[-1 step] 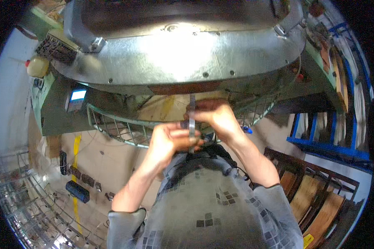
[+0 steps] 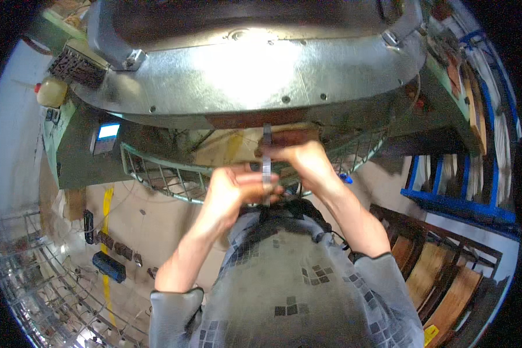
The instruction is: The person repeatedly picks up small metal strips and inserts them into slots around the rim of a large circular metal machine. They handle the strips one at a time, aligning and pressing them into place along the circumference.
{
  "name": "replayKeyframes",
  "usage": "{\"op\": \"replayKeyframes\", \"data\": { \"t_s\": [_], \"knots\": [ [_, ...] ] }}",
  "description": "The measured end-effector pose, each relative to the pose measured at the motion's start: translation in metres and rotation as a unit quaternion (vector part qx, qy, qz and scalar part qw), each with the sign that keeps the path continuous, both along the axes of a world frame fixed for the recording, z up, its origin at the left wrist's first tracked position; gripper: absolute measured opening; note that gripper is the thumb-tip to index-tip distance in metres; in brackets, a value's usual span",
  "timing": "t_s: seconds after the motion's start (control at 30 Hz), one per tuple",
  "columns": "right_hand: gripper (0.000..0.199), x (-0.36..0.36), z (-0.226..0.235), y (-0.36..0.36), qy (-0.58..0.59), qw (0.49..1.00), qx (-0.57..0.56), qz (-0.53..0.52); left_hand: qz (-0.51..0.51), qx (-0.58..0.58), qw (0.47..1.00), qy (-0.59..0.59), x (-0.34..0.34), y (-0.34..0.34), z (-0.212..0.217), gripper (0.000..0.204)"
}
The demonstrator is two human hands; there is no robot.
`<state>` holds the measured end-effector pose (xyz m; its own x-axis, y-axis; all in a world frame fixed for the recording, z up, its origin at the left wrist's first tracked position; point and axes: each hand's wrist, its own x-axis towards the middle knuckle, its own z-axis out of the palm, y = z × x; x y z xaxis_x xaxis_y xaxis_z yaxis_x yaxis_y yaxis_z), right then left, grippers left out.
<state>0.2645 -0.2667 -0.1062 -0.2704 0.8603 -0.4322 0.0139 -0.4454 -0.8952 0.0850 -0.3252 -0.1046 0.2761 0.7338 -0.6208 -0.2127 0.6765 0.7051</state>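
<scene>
You are gripping the thin metal strip (image 2: 266, 165) with your left hand (image 2: 236, 188) at its lower end, its long axis running upright toward the machine's metal hood (image 2: 243, 75). Your right hand (image 2: 298, 156) is pinching it just above, nearer the hood's edge.

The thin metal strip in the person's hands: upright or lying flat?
Upright. The metal strip runs vertically, the left hand gripping its lower part and the right hand beside it, under the grey metal hood.

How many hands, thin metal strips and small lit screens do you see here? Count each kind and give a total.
Bare hands: 2, the left hand and the right hand
Thin grey metal strip: 1
Small lit blue screen: 1
Total: 4
</scene>
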Motion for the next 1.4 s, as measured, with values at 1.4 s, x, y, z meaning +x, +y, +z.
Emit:
{"op": "replayKeyframes", "data": {
  "t_s": [1.4],
  "knots": [
    [0.022, 0.071, 0.017, -0.034, 0.019, 0.990, 0.101, 0.098, -0.032, 0.033, 0.983, -0.176, 0.051, -0.012, -0.005, 0.026]
  ]
}}
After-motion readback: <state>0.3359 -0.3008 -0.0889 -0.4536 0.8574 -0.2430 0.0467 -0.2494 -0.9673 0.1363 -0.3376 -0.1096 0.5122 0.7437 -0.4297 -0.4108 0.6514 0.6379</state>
